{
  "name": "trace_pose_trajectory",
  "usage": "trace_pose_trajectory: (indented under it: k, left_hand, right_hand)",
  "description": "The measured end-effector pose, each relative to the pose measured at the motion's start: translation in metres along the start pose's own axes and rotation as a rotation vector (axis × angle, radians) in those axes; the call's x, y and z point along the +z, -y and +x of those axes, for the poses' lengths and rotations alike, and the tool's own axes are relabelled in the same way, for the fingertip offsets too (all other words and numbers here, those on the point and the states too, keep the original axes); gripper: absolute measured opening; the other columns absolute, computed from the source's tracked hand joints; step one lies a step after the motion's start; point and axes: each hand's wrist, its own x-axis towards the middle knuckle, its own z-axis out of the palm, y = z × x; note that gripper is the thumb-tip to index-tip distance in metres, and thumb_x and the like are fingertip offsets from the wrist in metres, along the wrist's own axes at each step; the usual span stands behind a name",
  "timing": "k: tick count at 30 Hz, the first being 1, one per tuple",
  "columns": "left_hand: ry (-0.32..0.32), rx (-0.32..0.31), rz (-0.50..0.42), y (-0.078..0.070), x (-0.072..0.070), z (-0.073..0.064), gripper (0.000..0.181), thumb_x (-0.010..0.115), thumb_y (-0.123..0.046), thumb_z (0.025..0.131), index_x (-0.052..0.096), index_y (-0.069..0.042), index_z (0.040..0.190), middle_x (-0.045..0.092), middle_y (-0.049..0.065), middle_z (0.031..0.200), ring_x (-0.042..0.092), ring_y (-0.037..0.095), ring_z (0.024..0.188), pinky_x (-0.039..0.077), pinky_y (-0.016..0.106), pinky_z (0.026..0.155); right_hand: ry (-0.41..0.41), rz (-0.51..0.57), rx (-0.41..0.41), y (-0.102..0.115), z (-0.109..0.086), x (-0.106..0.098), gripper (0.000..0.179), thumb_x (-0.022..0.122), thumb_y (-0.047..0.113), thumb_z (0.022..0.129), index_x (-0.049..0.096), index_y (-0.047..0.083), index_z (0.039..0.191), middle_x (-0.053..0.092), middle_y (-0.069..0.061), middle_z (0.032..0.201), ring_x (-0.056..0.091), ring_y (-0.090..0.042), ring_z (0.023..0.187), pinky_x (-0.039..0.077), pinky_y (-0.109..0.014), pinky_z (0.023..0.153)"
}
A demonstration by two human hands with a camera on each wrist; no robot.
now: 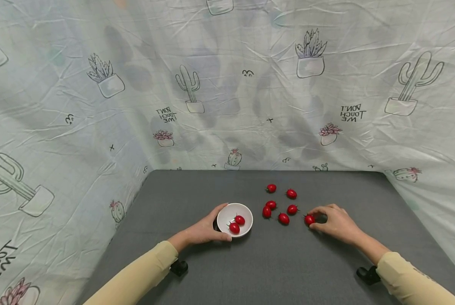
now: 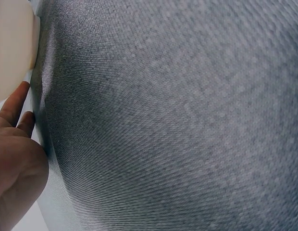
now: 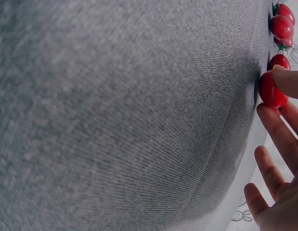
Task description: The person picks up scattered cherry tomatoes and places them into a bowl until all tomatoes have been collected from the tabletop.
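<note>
In the head view my left hand [image 1: 204, 229] spans the left side of a small white bowl [image 1: 227, 213], thumb at its near side and fingers toward the far side. Two red cherry tomatoes [image 1: 234, 228] lie inside the bowl. The left wrist view has the bowl's pale outer wall [image 2: 13, 50] beside my fingers [image 2: 15, 103]. Over on the right, my right hand [image 1: 337, 223] pinches a cherry tomato [image 1: 309, 220] between thumb and fingers, at the table surface. Close up in the right wrist view, the thumb presses that tomato [image 3: 271, 91] while the lower fingers [image 3: 270, 171] spread apart.
Several more cherry tomatoes [image 1: 283, 218] lie scattered between the bowl and my right hand. All stands on a dark grey table [image 1: 257, 262]. A pale curtain [image 1: 227, 93] printed with potted plants hangs behind the table and along its sides.
</note>
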Motion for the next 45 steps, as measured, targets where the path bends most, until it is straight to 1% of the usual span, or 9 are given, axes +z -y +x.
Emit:
trace_pose_trajectory:
  k: [6,14,21,27,31,35,41,45]
  left_hand:
    - [-0.001,0.007,-0.012,-0.001,0.0,0.0,0.108,0.089,-0.036,0.081,0.02,-0.027,0.163,0.032,0.006,0.16,0.034,0.027,0.143,0.025,0.059,0.115]
    - [0.002,0.007,-0.004,-0.001,-0.001,0.001,0.108,0.089,-0.036,0.081,0.019,-0.025,0.164,0.031,0.006,0.161,0.034,0.027,0.143,0.024,0.06,0.115]
    - [0.006,0.004,-0.012,-0.002,-0.001,0.001,0.108,0.088,-0.034,0.082,0.019,-0.023,0.164,0.031,0.007,0.161,0.033,0.027,0.144,0.023,0.06,0.115]
    - [0.004,0.001,-0.007,-0.002,-0.001,0.0,0.108,0.088,-0.036,0.082,0.019,-0.025,0.164,0.032,0.006,0.16,0.034,0.026,0.143,0.024,0.059,0.115]
    - [0.002,-0.004,-0.009,-0.003,-0.001,0.0,0.108,0.089,-0.038,0.081,0.019,-0.026,0.164,0.032,0.007,0.16,0.034,0.026,0.143,0.025,0.059,0.115]
    - [0.001,-0.017,-0.01,-0.003,0.0,0.0,0.108,0.089,-0.039,0.081,0.019,-0.028,0.163,0.031,0.006,0.161,0.033,0.026,0.144,0.024,0.059,0.116]
    - [-0.001,-0.024,-0.007,-0.004,0.0,0.0,0.11,0.089,-0.04,0.08,0.019,-0.026,0.164,0.031,0.007,0.161,0.033,0.027,0.144,0.024,0.06,0.116]
    - [0.003,-0.019,-0.005,-0.004,0.0,0.0,0.112,0.088,-0.041,0.08,0.017,-0.024,0.165,0.029,0.006,0.162,0.032,0.028,0.145,0.023,0.061,0.116]
  right_hand:
    - [-0.002,0.0,-0.001,0.001,0.001,-0.001,0.036,0.085,0.031,0.086,0.075,0.015,0.116,0.071,0.004,0.106,0.052,-0.036,0.118,0.033,-0.063,0.096]
    - [-0.01,-0.007,-0.005,0.0,0.004,-0.003,0.034,0.085,0.029,0.085,0.075,0.014,0.115,0.072,0.002,0.108,0.052,-0.036,0.118,0.033,-0.064,0.096]
    - [-0.033,0.007,-0.035,0.006,0.007,-0.007,0.032,0.085,0.03,0.086,0.076,0.016,0.114,0.072,0.004,0.105,0.052,-0.035,0.119,0.032,-0.064,0.098]
    - [-0.044,0.022,-0.061,0.011,0.01,-0.008,0.033,0.085,0.033,0.086,0.076,0.016,0.114,0.073,0.005,0.104,0.052,-0.036,0.119,0.031,-0.065,0.098]
    - [-0.05,0.028,-0.062,0.017,0.012,-0.009,0.032,0.085,0.031,0.086,0.076,0.017,0.113,0.072,0.004,0.105,0.051,-0.035,0.12,0.03,-0.064,0.1]
    - [-0.045,0.033,-0.067,0.024,0.016,-0.01,0.032,0.084,0.031,0.087,0.076,0.018,0.115,0.072,0.002,0.108,0.05,-0.034,0.121,0.032,-0.064,0.099]
    - [-0.033,0.05,-0.086,0.038,0.022,-0.013,0.033,0.084,0.034,0.088,0.076,0.019,0.116,0.071,0.003,0.109,0.05,-0.033,0.12,0.034,-0.063,0.098]
    - [-0.022,0.062,-0.091,0.046,0.026,-0.012,0.034,0.084,0.033,0.087,0.075,0.02,0.117,0.071,0.006,0.108,0.05,-0.03,0.121,0.037,-0.062,0.096]
